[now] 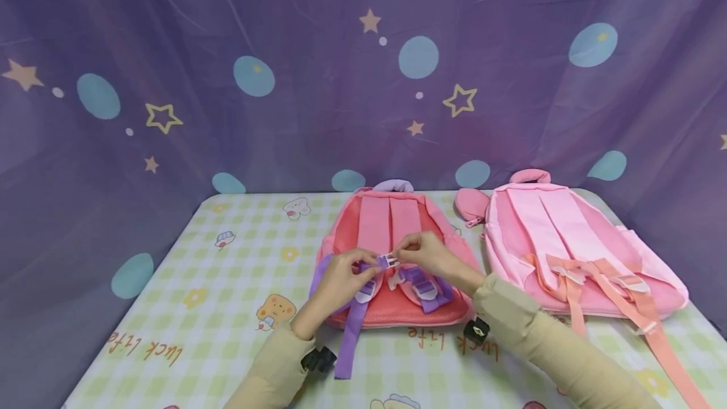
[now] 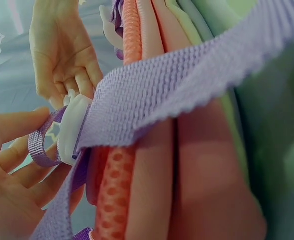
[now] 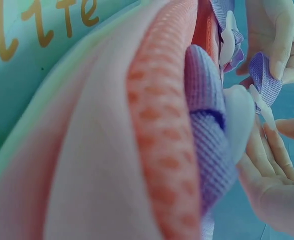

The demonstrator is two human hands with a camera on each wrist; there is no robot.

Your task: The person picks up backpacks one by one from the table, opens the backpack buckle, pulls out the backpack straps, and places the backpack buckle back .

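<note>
A coral-pink backpack (image 1: 375,219) lies back panel up on the table, its shoulder straps uppermost. Over its middle, my left hand (image 1: 343,276) pinches purple webbing (image 3: 264,75) right behind a white pronged buckle half (image 1: 391,261). My right hand (image 1: 428,254) holds the pronged end between thumb and fingers; the right wrist view shows the thumb against it. Below lies another white buckle piece (image 1: 394,279) on the right-side purple strap. White strap adjusters (image 1: 426,289) sit on both lower straps. One purple strap tail (image 1: 352,339) hangs past the bottom edge.
To the right lies a light-pink backpack (image 1: 573,226) with orange straps (image 1: 625,286) and a small round pink pouch (image 1: 471,204). A green-checked cloth (image 1: 227,308) covers the table. Behind hangs a purple curtain (image 1: 318,81) with stars and dots.
</note>
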